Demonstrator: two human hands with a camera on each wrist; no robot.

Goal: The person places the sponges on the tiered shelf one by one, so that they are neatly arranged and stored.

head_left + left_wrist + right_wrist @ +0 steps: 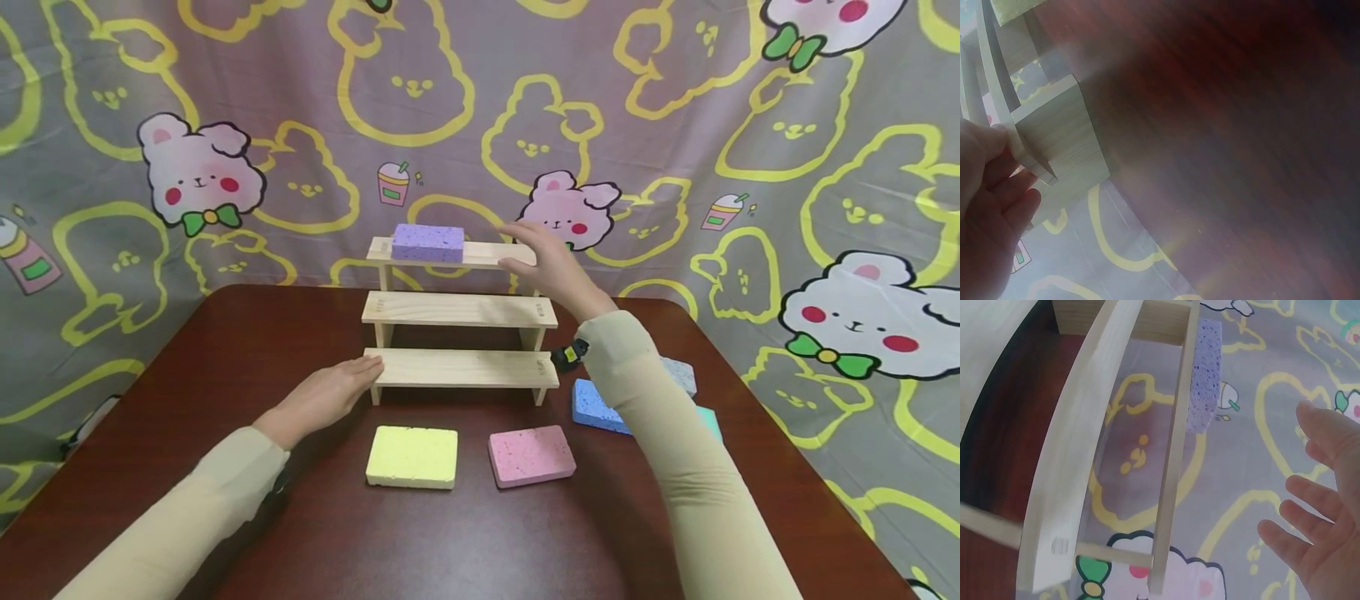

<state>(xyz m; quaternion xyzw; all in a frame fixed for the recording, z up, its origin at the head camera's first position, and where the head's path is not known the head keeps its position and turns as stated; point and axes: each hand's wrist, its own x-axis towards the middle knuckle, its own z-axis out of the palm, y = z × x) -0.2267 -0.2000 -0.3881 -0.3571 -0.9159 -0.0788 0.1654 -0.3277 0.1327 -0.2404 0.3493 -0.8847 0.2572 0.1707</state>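
A three-step wooden rack (461,309) stands on the table, a purple sponge (428,243) on the left part of its top step. With thumb above and fingers beneath, my left hand (322,397) grips the left end of the lowest step, as the left wrist view shows. By the right end of the top step hovers my right hand (553,268), fingers spread and holding nothing. In the right wrist view that hand (1329,506) is apart from the rack and the purple sponge (1205,378). A yellow sponge (412,457) and a pink sponge (532,456) lie before the rack.
Right of the rack, partly behind my right forearm, lie a blue sponge (596,407), a grey sponge (680,375) and a teal one (709,423). A patterned curtain (480,100) hangs behind the dark wooden table (315,542).
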